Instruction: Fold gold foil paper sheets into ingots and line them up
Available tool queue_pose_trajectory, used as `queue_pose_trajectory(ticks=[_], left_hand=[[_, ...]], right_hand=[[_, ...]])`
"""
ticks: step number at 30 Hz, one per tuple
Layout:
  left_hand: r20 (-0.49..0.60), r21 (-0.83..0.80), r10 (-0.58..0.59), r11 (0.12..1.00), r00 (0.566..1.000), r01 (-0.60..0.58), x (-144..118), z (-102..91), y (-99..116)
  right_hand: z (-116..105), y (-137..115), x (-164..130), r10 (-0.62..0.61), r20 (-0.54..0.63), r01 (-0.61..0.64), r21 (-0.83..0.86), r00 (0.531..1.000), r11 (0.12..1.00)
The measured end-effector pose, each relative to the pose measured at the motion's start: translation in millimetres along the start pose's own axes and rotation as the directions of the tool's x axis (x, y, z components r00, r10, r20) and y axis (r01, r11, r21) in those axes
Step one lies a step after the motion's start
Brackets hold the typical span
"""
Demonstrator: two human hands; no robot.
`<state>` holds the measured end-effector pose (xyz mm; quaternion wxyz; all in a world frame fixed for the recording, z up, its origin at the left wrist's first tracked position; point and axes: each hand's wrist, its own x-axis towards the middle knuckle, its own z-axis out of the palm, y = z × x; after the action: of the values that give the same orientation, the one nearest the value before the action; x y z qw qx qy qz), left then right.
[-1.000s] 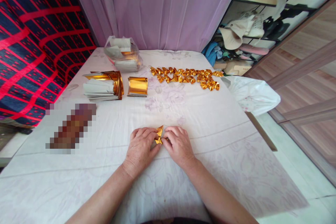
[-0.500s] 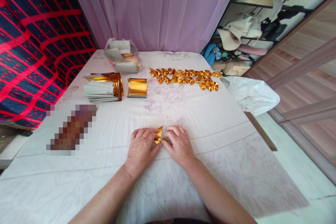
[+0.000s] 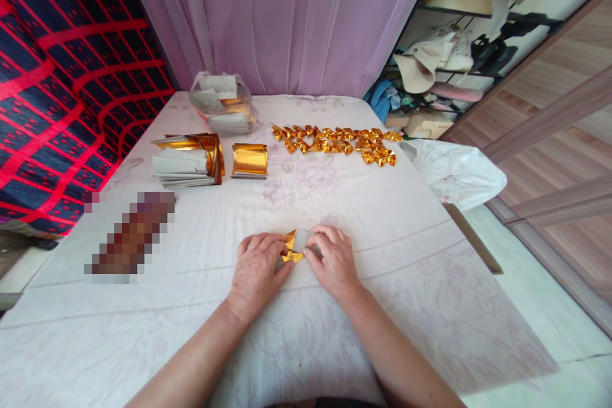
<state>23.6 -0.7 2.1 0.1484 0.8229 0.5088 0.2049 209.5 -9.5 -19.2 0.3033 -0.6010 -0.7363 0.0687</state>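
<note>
Left hand point(image 3: 258, 266) and right hand point(image 3: 332, 259) together, pinching half-folded gold foil paper point(image 3: 292, 247). Beyond hands: row of finished gold folds point(image 3: 335, 140); unfolded foil stacks point(image 3: 189, 159) remain beyond left hand.

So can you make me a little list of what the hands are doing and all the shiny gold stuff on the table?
left hand: pressing on the gold paper piece
right hand: fingers on the same piece, which lies on the white cloth
folded gold shapes: rows at the far side
gold sheet stack: left of the shapes
gold and white paper pile: further left
plastic bag: far left, by the curtain
</note>
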Motion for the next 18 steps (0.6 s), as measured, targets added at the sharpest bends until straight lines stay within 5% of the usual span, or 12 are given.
queue_pose_trajectory(ticks=[18], left_hand=[[0.067, -0.058, -0.040, 0.997, 0.997, 0.044, 2.2, -5.4, 1.2]], right_hand=[[-0.6, -7.6, -2.6, -0.024, 0.024, 0.023, 0.013, 0.999, 1.000]])
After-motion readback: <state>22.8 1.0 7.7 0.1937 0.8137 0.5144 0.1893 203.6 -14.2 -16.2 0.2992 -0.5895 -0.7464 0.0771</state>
